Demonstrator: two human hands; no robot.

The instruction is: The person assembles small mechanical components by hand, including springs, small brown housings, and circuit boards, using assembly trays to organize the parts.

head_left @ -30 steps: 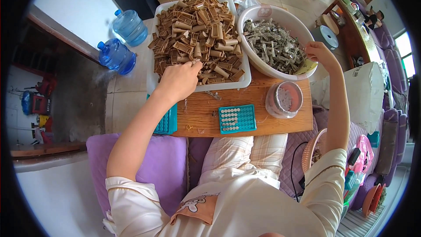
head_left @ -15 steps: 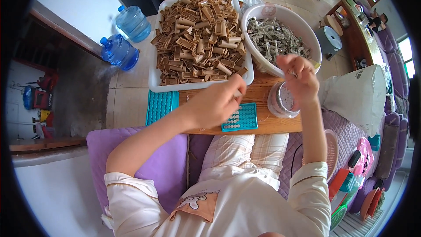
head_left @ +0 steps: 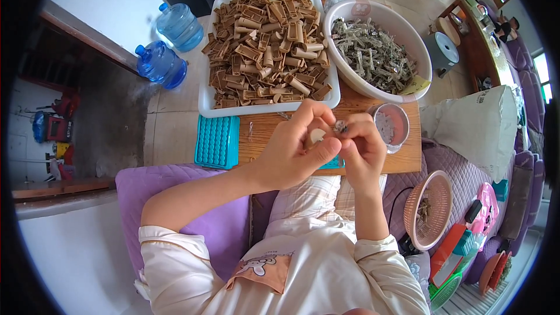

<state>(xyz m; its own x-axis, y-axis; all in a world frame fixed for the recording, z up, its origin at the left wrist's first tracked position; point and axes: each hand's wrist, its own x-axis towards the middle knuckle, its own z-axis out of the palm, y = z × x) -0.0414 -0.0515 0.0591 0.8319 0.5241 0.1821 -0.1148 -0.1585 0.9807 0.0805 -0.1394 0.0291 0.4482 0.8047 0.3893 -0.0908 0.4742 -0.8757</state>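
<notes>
Above the wooden table (head_left: 256, 134), my two hands have come together. My left hand (head_left: 294, 151) is closed round a tan plastic piece (head_left: 317, 136) with a rounded pale end; the rest of it is hidden by the fingers. My right hand (head_left: 366, 146) pinches a small clear-and-silvery part (head_left: 340, 126) beside the tan piece. Whether the two parts touch I cannot tell. Below the hands, only a strip of a teal tray (head_left: 333, 164) shows. A round tub (head_left: 391, 128) with small pale bits stands just right of my right hand.
A white tray (head_left: 205, 96) heaped with brown half-round plastic pieces stands at the back. Right of it is a white basin (head_left: 423, 52) of clear, silvery parts. Stacked teal trays (head_left: 217, 143) lie at the left. A pink basket (head_left: 440, 221) and a white sack (head_left: 472, 131) sit right.
My right hand has moved left and down from near the basin and tub to meet my left hand. My left hand has turned, bringing the tan piece into view.
</notes>
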